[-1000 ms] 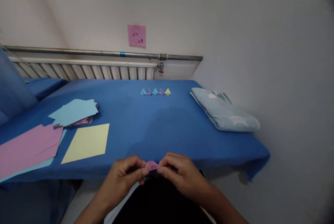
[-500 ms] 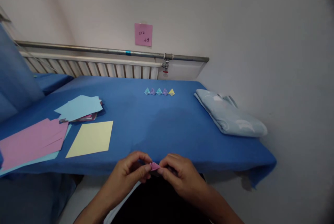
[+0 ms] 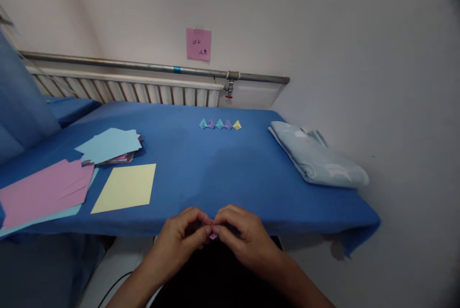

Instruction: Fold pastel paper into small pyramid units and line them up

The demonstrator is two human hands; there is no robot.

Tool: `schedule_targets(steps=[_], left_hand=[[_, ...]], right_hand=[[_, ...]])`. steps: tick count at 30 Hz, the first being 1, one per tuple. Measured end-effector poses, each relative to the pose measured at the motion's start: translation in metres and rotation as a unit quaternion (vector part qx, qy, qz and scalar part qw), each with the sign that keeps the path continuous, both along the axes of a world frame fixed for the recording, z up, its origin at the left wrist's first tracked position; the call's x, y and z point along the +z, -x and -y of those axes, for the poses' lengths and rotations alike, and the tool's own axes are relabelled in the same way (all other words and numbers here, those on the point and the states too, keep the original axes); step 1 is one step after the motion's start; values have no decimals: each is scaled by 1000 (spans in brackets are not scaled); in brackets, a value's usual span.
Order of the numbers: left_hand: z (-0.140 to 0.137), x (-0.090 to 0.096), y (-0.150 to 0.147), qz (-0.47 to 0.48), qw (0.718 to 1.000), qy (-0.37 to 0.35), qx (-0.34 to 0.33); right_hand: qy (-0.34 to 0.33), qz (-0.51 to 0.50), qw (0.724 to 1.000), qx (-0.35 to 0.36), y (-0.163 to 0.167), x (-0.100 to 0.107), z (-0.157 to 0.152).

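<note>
A small folded pink paper is pinched between both my hands, just off the front edge of the blue-covered table. My left hand grips it from the left with thumb and forefinger. From the right, my right hand holds it with thumb and fingertips, which nearly meet those of the left. Most of the pink paper is hidden behind the fingers. Farther back on the cloth lies a row of several small folded paper pieces, coloured light blue, purple and yellow.
On the left lie a yellow sheet, pink sheets over light blue ones, and a paper stack with light blue on top. A folded pale blue blanket rests at the right. Behind stand a radiator and a pipe.
My fingertips have come closer together around the pink paper, covering more of it. The right hand has shifted slightly left. The things on the table stay as they were.
</note>
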State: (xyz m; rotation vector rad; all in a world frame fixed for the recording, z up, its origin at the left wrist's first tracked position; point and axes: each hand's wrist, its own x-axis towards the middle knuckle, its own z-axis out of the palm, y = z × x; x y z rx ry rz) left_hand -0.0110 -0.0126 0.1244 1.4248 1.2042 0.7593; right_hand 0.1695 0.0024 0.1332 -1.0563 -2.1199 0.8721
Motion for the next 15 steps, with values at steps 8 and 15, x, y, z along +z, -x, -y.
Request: schedule_targets(steps=[8,15], left_hand=[[-1,-4,-1,-35,999,-25,14],[-2,-8,-3,40,998,16,52]], right_hand=[[8,-10,1000,-2,0,-8,-1],[-5,-12,1000,-16,0,-13,-3]])
